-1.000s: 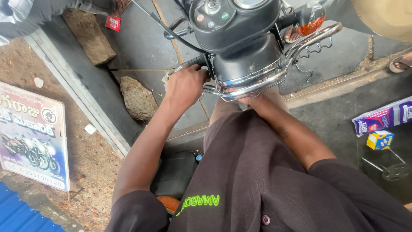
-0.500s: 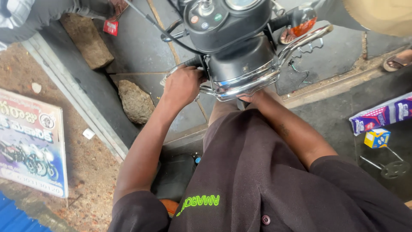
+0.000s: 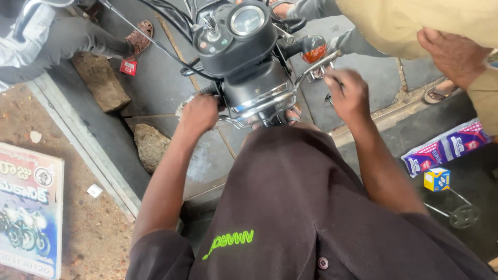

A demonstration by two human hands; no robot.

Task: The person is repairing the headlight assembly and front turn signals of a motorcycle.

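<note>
Headlight housing (image 3: pixel 258 85) of the black motorcycle sat directly below the camera, under the round instrument dial (image 3: pixel 247 19), with a chrome guard rail (image 3: pixel 259 106) curving beneath it. The work in hand looked like fitting or adjusting that front assembly. The left hand (image 3: pixel 199 113) was clenched, fingers wrapped around the left end of the chrome rail beside the housing. The right hand (image 3: pixel 348 93) hovered just right of the housing, below the orange turn indicator (image 3: pixel 315 53), fingers curled narrow, seemingly pinching a small dark part; what it held I could not tell. Steadying the rail while the right hand worked the bracket seemed the likely need. Cables (image 3: pixel 155 44) ran off to the upper left. Another person's hand (image 3: pixel 454 54) in a tan sleeve reached in at upper right, close enough to crowd the right side. On the ground lay two rocks (image 3: pixel 150 145), a striped packet (image 3: pixel 446 148), a small yellow-blue box (image 3: pixel 437 179) and a printed board (image 3: pixel 28 207).
</note>
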